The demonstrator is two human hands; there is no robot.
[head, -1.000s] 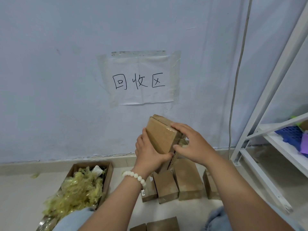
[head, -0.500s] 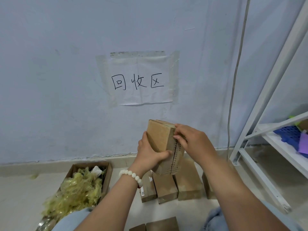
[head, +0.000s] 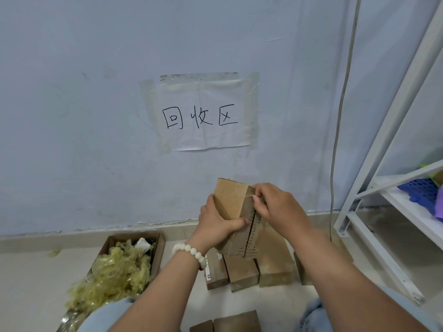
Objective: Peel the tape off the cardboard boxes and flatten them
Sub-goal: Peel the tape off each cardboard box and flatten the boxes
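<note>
I hold a small brown cardboard box (head: pixel 231 207) upright in front of the wall. My left hand (head: pixel 217 225) grips its left side, thumb across the front. My right hand (head: pixel 275 207) is at the box's top right edge, fingertips pinching at the seam where a dark serrated tear line runs down the side. Whether tape is between the fingers I cannot tell. Several more taped cardboard boxes (head: pixel 242 271) stand on the floor just below and behind my hands.
An open cardboard box (head: pixel 159 248) at lower left overflows with crumpled yellowish tape (head: pixel 115 271). A white metal shelf (head: pixel 388 204) stands at right with blue and purple items. A cable hangs down the wall. More boxes (head: pixel 236 321) lie at the bottom edge.
The box was turned from a tilt to upright, showing its torn side seam. My right hand slid from the box's side up to its top right corner.
</note>
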